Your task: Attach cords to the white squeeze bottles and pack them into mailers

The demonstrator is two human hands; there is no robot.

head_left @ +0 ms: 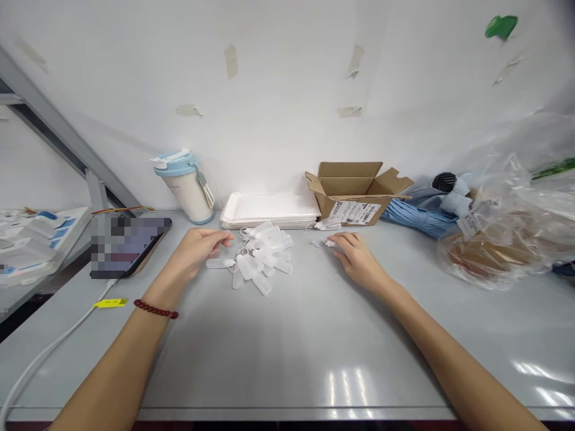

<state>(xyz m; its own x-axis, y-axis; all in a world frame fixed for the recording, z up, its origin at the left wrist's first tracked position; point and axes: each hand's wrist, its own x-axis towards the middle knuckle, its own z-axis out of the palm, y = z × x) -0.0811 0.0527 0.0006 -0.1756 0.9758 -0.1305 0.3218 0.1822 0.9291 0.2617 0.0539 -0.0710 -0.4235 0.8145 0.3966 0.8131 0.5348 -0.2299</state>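
A loose pile of small translucent plastic tubes [263, 254] with white tips and thin loops lies on the grey table. Just left of the pile, my left hand [202, 248] has its thumb and fingers closed together, with nothing visible between them. One tube [218, 263] sticks out of the pile below its fingertips. To the right of the pile, my right hand [354, 257] pinches a small translucent tube by its white tip [331, 243]; my fingers hide part of it. A separate tube [330, 225] lies behind that hand, in front of the cardboard box.
A stack of white sheets or envelopes [272, 209] and an open cardboard box [354, 200] stand along the wall. A tumbler [188, 191] and a phone [132, 245] with a white cable are at left. At right lie a folded blue umbrella [420, 216] and clear plastic bags [494, 245].
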